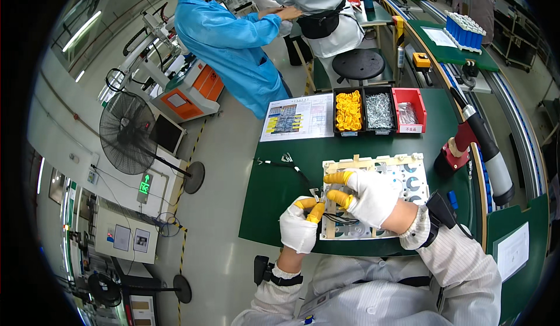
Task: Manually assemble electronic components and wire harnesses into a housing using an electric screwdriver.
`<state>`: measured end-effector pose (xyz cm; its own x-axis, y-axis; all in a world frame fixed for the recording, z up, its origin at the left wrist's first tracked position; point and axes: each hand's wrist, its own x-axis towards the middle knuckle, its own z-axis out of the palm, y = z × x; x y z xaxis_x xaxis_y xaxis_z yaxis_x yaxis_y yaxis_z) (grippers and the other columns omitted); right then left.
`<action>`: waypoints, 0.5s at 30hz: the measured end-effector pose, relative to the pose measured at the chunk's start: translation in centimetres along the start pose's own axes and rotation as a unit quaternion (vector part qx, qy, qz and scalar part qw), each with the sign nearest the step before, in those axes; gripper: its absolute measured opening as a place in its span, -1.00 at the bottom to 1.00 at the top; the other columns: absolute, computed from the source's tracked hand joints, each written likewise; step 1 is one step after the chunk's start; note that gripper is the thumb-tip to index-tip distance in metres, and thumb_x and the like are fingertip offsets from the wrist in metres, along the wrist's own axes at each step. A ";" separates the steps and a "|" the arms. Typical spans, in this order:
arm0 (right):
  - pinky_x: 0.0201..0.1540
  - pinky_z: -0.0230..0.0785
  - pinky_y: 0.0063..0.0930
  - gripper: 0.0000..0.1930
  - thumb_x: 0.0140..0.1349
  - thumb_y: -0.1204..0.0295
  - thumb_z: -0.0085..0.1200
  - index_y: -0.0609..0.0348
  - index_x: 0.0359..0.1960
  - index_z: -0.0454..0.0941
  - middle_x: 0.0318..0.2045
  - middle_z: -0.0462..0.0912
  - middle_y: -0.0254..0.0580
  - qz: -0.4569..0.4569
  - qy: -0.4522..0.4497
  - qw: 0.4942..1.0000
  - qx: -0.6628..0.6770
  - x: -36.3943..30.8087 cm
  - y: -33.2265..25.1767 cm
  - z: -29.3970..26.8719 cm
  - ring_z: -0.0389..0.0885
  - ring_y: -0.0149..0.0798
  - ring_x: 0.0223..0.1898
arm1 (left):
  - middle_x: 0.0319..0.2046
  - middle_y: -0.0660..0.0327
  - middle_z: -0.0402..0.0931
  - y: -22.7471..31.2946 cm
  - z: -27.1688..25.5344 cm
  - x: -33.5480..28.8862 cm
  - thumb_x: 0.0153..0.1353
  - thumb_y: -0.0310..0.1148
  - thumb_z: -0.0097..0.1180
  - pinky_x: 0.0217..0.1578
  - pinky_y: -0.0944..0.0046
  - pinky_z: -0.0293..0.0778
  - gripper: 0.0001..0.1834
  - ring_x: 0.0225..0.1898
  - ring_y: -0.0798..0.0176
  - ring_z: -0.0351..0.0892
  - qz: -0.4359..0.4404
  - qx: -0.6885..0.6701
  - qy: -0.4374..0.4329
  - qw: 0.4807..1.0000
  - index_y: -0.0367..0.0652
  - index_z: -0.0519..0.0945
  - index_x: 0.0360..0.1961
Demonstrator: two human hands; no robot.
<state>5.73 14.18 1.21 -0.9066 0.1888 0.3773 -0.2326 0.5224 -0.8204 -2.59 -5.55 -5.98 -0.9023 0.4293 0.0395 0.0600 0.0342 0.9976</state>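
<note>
Both my hands wear white gloves with yellow fingertips. My left hand (299, 225) is closed in a pinch on a thin black wire harness (302, 177). The harness has white ends and runs away over the green table. Just right of it, my right hand (370, 199) has two yellow fingertips apart, close to the pinched wires, with nothing visible between them. Under my right hand lies a flat white battery module (413, 181) with a cream frame, round openings and metal strips. More black wires (341, 218) cross its left part, partly hidden by my hands.
Behind the module stand a black bin of yellow caps (348, 111), a black bin of screws (379, 111) and a red bin (409, 107). A printed sheet (297, 118) lies left of them. A red-and-black tool (455, 154) and blue cap (452, 199) are at right; two people stand beyond.
</note>
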 end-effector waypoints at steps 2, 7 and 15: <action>-0.13 0.62 -0.30 -0.82 0.38 0.45 0.24 0.20 -0.05 0.74 -0.27 0.78 0.02 0.009 -0.016 1.000 0.010 -0.1 0.1 0.1 0.77 0.01 -0.26 | -0.32 0.27 0.66 0.3 0.0 0.1 0.32 -0.54 0.39 -0.22 0.39 0.53 -0.85 -0.29 0.40 0.60 0.097 0.126 -0.008 0.987 -0.31 0.70 -0.12; -0.17 0.61 -0.26 -0.85 0.32 0.43 0.30 0.21 -0.15 0.73 -0.32 0.76 0.02 -0.002 -0.039 0.999 -0.015 -0.2 -0.1 -0.2 0.75 0.02 -0.29 | -0.28 0.22 0.71 0.9 -0.8 0.2 0.34 -0.54 0.37 -0.19 0.37 0.58 -0.84 -0.28 0.40 0.63 0.053 0.086 -0.022 0.995 -0.32 0.70 -0.10; -0.17 0.61 -0.26 -0.84 0.34 0.42 0.27 0.19 -0.12 0.73 -0.32 0.75 0.03 -0.009 -0.042 0.999 -0.030 -0.4 0.4 0.2 0.76 0.04 -0.28 | -0.26 0.21 0.69 0.2 -2.5 1.2 0.52 -0.31 0.21 -0.28 0.41 0.51 -0.79 -0.35 0.38 0.63 -0.042 -0.028 -0.065 0.997 -0.28 0.65 -0.08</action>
<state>5.89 14.14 0.67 -0.9295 0.1100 0.3520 -0.2294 0.5749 -0.7854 -4.75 -7.29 -5.54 -0.8396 0.5411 -0.0476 -0.0397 0.0263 0.9989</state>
